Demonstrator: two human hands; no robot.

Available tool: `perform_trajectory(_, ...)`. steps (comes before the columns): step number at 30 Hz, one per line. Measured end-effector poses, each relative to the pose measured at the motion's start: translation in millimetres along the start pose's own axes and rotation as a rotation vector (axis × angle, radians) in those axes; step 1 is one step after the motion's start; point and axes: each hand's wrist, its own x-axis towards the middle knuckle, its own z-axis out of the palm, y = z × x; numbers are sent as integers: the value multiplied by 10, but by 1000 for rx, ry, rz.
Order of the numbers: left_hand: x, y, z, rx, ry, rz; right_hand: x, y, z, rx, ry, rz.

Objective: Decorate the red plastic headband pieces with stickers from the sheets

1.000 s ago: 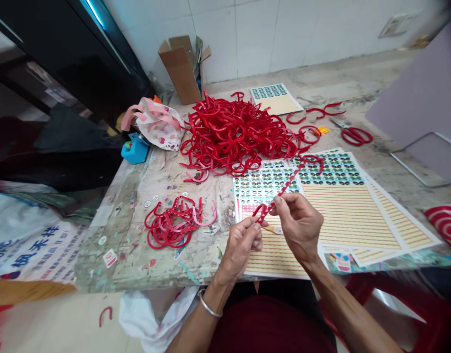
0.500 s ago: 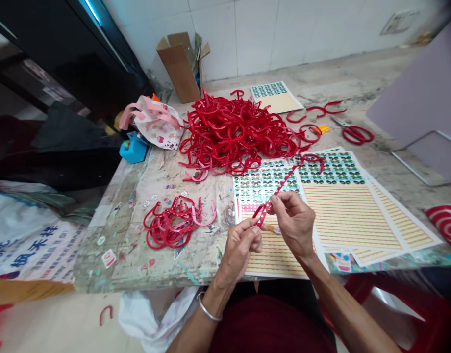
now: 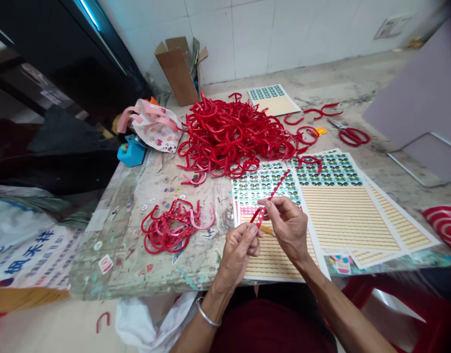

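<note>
My left hand (image 3: 240, 247) pinches a U-shaped red headband (image 3: 254, 215), most of which is hidden by the fingers. Along it lies a narrow red strip with pale dots (image 3: 279, 184), whose free end points up and away over the sheets. My right hand (image 3: 289, 225) is closed on this strip with thumb and forefinger, just above the left fingertips. Beneath both hands is a printed sheet (image 3: 280, 260) with green-and-blue pictures at the top and rows of thin strips below. A small pile of dotted headbands (image 3: 170, 230) lies to the left.
A big heap of red headbands (image 3: 233, 132) covers the table's middle. Scissors (image 3: 352, 135) lie behind more printed sheets (image 3: 350, 215) at right. At left stand a blue tape dispenser (image 3: 132, 153) and a patterned bag (image 3: 159, 130); a cardboard box (image 3: 177, 73) is by the wall.
My right hand has slid slightly left and down along the strip, closer to my left hand. The strip's far end now stands apart from the headband beyond it. The view has shifted a little.
</note>
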Motion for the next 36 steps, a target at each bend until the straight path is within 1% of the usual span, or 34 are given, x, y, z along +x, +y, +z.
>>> perform_trajectory(10, -11, -26, -13, -7, -46, 17, -9, 30, -18, -88, -15, -75)
perform_trajectory(14, -23, -25, -40, 5, -65, 3, -26, 0, -24, -171, 17, -151)
perform_trajectory(17, -25, 31, -32, 83, -102, -3, -43, -35, -26, -265, 36, -229)
perform_trajectory(19, -11, 90, -5, 140, -126, 23, -54, -45, -27, -310, 42, -274)
perform_trajectory(22, 34, 172, 51, 167, -141, 46, -65, -34, -35, -347, 50, -327)
perform_trajectory(26, 89, 222, 112, 184, -163, -2, -63, -5, -73, -360, 43, -390)
perform_trajectory(28, 97, 221, 126, 222, -145, 3, -57, 4, -96, -342, 36, -381)
perform_trajectory(31, 90, 192, 121, 308, -95, 55, -57, 14, -112, -280, 25, -333)
perform_trajectory(36, 59, 79, 30, 442, -41, 125, -123, 43, -93, -196, 5, -252)
